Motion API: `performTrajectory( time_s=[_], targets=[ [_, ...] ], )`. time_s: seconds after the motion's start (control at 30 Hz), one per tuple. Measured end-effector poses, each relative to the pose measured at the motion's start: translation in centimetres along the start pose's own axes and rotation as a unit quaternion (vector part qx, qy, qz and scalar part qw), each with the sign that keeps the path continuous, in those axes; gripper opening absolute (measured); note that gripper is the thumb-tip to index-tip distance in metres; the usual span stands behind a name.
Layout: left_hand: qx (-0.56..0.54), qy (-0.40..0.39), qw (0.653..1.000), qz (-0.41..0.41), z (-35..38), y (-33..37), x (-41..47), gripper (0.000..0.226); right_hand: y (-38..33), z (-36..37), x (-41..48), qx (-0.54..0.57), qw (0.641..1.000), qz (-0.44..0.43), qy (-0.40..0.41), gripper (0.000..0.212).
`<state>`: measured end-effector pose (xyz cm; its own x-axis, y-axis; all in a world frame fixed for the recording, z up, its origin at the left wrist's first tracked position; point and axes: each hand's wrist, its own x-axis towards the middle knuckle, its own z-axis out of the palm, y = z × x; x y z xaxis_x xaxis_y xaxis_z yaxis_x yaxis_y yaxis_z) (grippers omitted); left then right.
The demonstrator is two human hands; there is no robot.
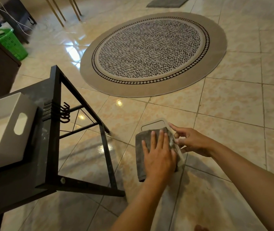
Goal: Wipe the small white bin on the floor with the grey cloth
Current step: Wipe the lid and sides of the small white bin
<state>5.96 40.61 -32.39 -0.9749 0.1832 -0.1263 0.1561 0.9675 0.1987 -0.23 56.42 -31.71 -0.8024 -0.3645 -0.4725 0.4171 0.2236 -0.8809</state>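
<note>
Here the bin [156, 125] is lying on its side on the floor [232, 114], near and right of the middle, with the cloth [140, 147] spread over its upper wall. The left hand [159, 155] is pressing flat on the cloth, fingers stretched and not clenched. The right hand [191, 141] is steadying the bin's right rim with loosely curled fingers; how firmly it is gripping, I cannot tell. The bin is looking light and stiff, probably slippery on the glossy tiles, so holding the rim seems wise. The cloth is soft and folds easily. The black table [54, 147], carrying a bigger box [8, 127], is standing just left; the rug [152, 54] is lying farther away.
</note>
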Motion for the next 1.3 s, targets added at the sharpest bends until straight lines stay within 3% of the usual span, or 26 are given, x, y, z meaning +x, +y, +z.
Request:
performTrajectory(
  time_s=[0.27, 0.5, 0.8, 0.97, 1.3],
  targets=[
    [-0.005, 0.001, 1.0, -0.031, -1.4, -0.7, 4.9, 0.058, -0.2, 0.2, -0.1, -0.015, 1.0, -0.002, 0.024, 0.071],
    [-0.005, -0.002, 1.0, -0.021, -0.2, 0.2, -0.1, 0.066, -0.3, 0.4, 0.2, -0.008, 1.0, -0.003, 0.01, 0.071],
    [-0.008, -0.005, 0.999, -0.048, -1.9, -1.3, 5.4, 0.059, -0.5, 0.8, 0.1, -0.027, 0.999, -0.001, 0.035, 0.069],
    [-0.009, -0.006, 0.999, -0.051, -1.2, -1.7, 1.0, 0.074, -0.4, 0.7, 0.2, -0.024, 0.999, -0.002, 0.028, 0.07],
    [0.013, 0.005, 0.999, -0.044, -1.5, -0.8, 5.2, 0.061, -0.6, 0.6, 0.2, -0.047, 0.998, 0.011, 0.036, 0.07]
  ],
)
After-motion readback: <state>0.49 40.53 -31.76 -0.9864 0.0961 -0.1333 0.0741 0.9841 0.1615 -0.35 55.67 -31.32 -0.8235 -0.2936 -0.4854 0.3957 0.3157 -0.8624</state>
